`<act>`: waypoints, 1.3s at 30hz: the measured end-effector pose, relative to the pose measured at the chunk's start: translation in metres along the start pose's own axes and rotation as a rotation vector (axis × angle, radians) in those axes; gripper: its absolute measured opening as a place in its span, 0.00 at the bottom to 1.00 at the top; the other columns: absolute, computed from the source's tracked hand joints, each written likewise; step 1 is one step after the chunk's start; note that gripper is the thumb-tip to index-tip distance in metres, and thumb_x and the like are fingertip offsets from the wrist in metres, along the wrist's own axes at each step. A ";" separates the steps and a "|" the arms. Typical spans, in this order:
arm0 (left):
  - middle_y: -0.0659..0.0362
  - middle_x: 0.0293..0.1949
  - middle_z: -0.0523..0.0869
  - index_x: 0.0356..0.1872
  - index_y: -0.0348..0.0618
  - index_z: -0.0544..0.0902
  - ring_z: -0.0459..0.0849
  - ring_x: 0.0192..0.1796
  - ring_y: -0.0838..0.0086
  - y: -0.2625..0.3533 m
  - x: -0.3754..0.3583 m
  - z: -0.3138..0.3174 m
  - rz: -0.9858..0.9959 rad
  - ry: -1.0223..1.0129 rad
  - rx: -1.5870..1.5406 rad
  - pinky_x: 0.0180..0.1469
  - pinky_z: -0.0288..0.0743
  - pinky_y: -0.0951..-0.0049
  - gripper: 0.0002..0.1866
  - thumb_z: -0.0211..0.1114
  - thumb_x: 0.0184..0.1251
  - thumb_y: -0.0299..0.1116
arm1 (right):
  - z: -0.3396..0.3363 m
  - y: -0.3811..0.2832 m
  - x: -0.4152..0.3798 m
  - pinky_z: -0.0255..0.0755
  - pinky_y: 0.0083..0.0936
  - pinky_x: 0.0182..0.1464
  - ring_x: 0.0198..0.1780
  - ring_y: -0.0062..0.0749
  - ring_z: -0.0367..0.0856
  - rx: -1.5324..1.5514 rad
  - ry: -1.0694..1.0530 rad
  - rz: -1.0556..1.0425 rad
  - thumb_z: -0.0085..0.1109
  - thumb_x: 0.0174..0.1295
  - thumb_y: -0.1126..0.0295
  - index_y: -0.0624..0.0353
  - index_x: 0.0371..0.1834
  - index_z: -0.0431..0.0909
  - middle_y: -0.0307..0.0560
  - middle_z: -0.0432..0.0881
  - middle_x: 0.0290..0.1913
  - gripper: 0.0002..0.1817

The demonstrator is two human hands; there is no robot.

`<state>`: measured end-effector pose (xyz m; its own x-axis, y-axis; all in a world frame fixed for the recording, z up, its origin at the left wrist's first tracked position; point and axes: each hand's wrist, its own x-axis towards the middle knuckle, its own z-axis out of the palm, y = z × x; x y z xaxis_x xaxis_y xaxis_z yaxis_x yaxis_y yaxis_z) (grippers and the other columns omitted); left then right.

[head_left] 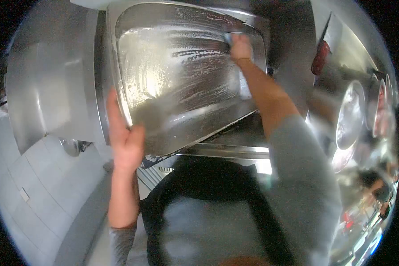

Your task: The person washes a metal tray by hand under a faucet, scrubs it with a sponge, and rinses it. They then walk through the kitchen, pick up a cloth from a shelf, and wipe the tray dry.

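Note:
A large, deep steel tray [195, 86] is tilted in front of me, its inside streaked with white suds. My left hand [125, 139] grips its lower left rim, thumb on the near side and fingers along the edge. Toward the far right of the tray, my right hand [241, 48] is closed and presses against the soapy inner surface. Under its fingers is a small pale sponge [229, 37], mostly covered by the hand and blurred. Foam streaks run leftward from it across the metal.
Steel sink walls [292, 48] surround the tray's right side. A knife with a red handle [320, 58] lies to the right, close to several round metal dishes [350, 115]. On the left is a steel counter panel [53, 84], above pale tiles [26, 177].

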<state>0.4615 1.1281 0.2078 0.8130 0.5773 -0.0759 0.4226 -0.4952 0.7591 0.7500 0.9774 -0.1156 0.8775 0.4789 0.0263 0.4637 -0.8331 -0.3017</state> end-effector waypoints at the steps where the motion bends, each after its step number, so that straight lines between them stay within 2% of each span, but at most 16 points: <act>1: 0.47 0.61 0.62 0.64 0.29 0.53 0.58 0.65 0.62 -0.001 0.001 0.001 -0.024 -0.006 -0.049 0.67 0.46 0.71 0.39 0.48 0.43 0.21 | -0.003 0.012 0.006 0.69 0.40 0.51 0.50 0.44 0.72 -0.170 -0.126 0.020 0.47 0.54 0.70 0.55 0.41 0.77 0.54 0.73 0.47 0.12; 4: 0.49 0.63 0.61 0.65 0.33 0.53 0.57 0.66 0.64 -0.015 0.002 0.001 -0.021 0.008 -0.022 0.67 0.45 0.71 0.40 0.48 0.42 0.21 | 0.014 0.044 0.013 0.69 0.41 0.48 0.47 0.47 0.73 -0.298 -0.049 -0.312 0.49 0.54 0.69 0.54 0.43 0.75 0.51 0.76 0.43 0.13; 5: 0.50 0.64 0.60 0.66 0.34 0.53 0.56 0.67 0.65 -0.020 0.001 0.000 -0.003 0.018 0.013 0.67 0.45 0.71 0.40 0.48 0.42 0.22 | 0.017 0.047 0.008 0.69 0.41 0.49 0.45 0.49 0.75 -0.326 -0.275 -0.199 0.50 0.55 0.67 0.58 0.37 0.76 0.50 0.76 0.41 0.10; 8: 0.48 0.60 0.64 0.64 0.32 0.54 0.62 0.63 0.66 -0.010 -0.010 -0.001 -0.038 0.039 -0.184 0.65 0.51 0.71 0.38 0.45 0.42 0.18 | 0.024 0.067 -0.058 0.69 0.41 0.49 0.43 0.50 0.75 -0.348 -0.222 -0.462 0.49 0.55 0.69 0.60 0.36 0.77 0.51 0.77 0.41 0.10; 10: 0.48 0.59 0.65 0.64 0.33 0.55 0.63 0.62 0.67 -0.003 -0.016 -0.005 -0.016 0.027 -0.233 0.64 0.52 0.72 0.38 0.45 0.42 0.18 | 0.015 0.067 -0.091 0.68 0.40 0.52 0.44 0.49 0.75 -0.219 -0.476 -0.336 0.48 0.54 0.69 0.61 0.36 0.77 0.50 0.77 0.43 0.11; 15: 0.53 0.59 0.67 0.63 0.37 0.58 0.63 0.63 0.69 0.005 -0.012 -0.017 0.029 -0.006 -0.338 0.64 0.53 0.72 0.36 0.48 0.43 0.18 | -0.011 0.068 -0.158 0.73 0.36 0.44 0.42 0.47 0.78 -0.260 -0.724 -0.764 0.50 0.50 0.68 0.59 0.37 0.78 0.56 0.78 0.41 0.13; 18: 0.53 0.58 0.69 0.63 0.37 0.59 0.66 0.61 0.70 -0.007 -0.006 -0.022 0.093 -0.025 -0.336 0.63 0.55 0.72 0.36 0.49 0.44 0.18 | 0.022 0.055 -0.170 0.71 0.35 0.46 0.43 0.43 0.78 -0.324 -1.040 -0.862 0.52 0.49 0.68 0.59 0.42 0.78 0.55 0.79 0.41 0.16; 19: 0.53 0.57 0.69 0.63 0.37 0.59 0.66 0.60 0.70 -0.007 -0.009 -0.023 0.120 -0.022 -0.338 0.63 0.56 0.72 0.36 0.49 0.44 0.18 | 0.010 0.036 -0.174 0.71 0.35 0.47 0.43 0.42 0.78 -0.345 -1.146 -0.893 0.52 0.49 0.67 0.59 0.43 0.77 0.55 0.80 0.40 0.17; 21: 0.52 0.57 0.70 0.63 0.37 0.59 0.67 0.60 0.70 -0.002 -0.024 -0.029 0.126 -0.032 -0.340 0.62 0.57 0.72 0.35 0.50 0.46 0.18 | -0.067 -0.029 -0.201 0.69 0.33 0.51 0.48 0.44 0.76 0.195 -0.999 -0.281 0.52 0.53 0.65 0.57 0.52 0.73 0.55 0.77 0.48 0.22; 24: 0.52 0.57 0.70 0.62 0.37 0.59 0.67 0.60 0.70 0.009 -0.044 -0.039 0.114 -0.046 -0.313 0.62 0.57 0.72 0.32 0.52 0.50 0.19 | -0.134 -0.117 -0.216 0.59 0.34 0.62 0.60 0.45 0.66 0.619 -0.966 -0.501 0.47 0.58 0.60 0.55 0.60 0.65 0.53 0.69 0.59 0.25; 25: 0.52 0.57 0.70 0.62 0.37 0.59 0.67 0.60 0.70 0.009 -0.049 -0.040 0.136 -0.034 -0.284 0.62 0.57 0.72 0.31 0.52 0.52 0.19 | -0.208 -0.172 -0.216 0.60 0.37 0.60 0.57 0.47 0.69 0.548 -0.975 -0.530 0.46 0.60 0.58 0.55 0.58 0.67 0.55 0.71 0.56 0.23; 27: 0.52 0.57 0.70 0.61 0.37 0.60 0.67 0.60 0.70 0.010 -0.058 -0.045 0.155 -0.022 -0.274 0.62 0.57 0.72 0.28 0.53 0.56 0.21 | -0.236 -0.213 -0.231 0.63 0.36 0.57 0.53 0.47 0.71 0.729 -0.930 -0.679 0.44 0.62 0.57 0.57 0.55 0.68 0.56 0.72 0.53 0.22; 30: 0.51 0.56 0.71 0.60 0.38 0.61 0.69 0.59 0.69 0.016 -0.068 -0.058 0.154 -0.024 -0.323 0.61 0.58 0.72 0.25 0.53 0.59 0.23 | -0.293 -0.257 -0.249 0.64 0.36 0.54 0.50 0.48 0.73 0.658 -0.959 -0.587 0.43 0.64 0.58 0.57 0.55 0.68 0.57 0.73 0.50 0.20; 33: 0.51 0.56 0.71 0.60 0.39 0.61 0.69 0.59 0.69 0.018 -0.074 -0.066 0.194 -0.007 -0.272 0.60 0.59 0.73 0.26 0.54 0.59 0.23 | -0.266 -0.193 -0.284 0.61 0.33 0.59 0.56 0.43 0.69 0.884 -0.679 -0.711 0.49 0.62 0.64 0.55 0.61 0.63 0.54 0.71 0.54 0.23; 36: 0.51 0.57 0.72 0.61 0.41 0.60 0.69 0.60 0.67 0.004 -0.073 -0.064 0.187 -0.018 -0.411 0.61 0.59 0.72 0.27 0.55 0.59 0.23 | -0.234 -0.091 -0.284 0.60 0.31 0.60 0.59 0.38 0.67 0.487 -0.930 -0.373 0.53 0.59 0.66 0.54 0.62 0.62 0.50 0.69 0.59 0.26; 39: 0.50 0.57 0.71 0.61 0.41 0.60 0.68 0.61 0.63 0.014 -0.092 -0.087 0.265 0.079 -0.099 0.62 0.59 0.70 0.28 0.56 0.58 0.24 | -0.240 -0.019 -0.277 0.64 0.32 0.55 0.52 0.39 0.74 -0.068 -1.265 -0.296 0.53 0.53 0.70 0.49 0.56 0.71 0.50 0.78 0.50 0.24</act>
<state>0.3578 1.1249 0.2819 0.8542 0.4873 0.1813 0.1552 -0.5717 0.8056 0.5275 0.7937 0.1117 0.0357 0.5423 -0.8394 0.6568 -0.6458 -0.3893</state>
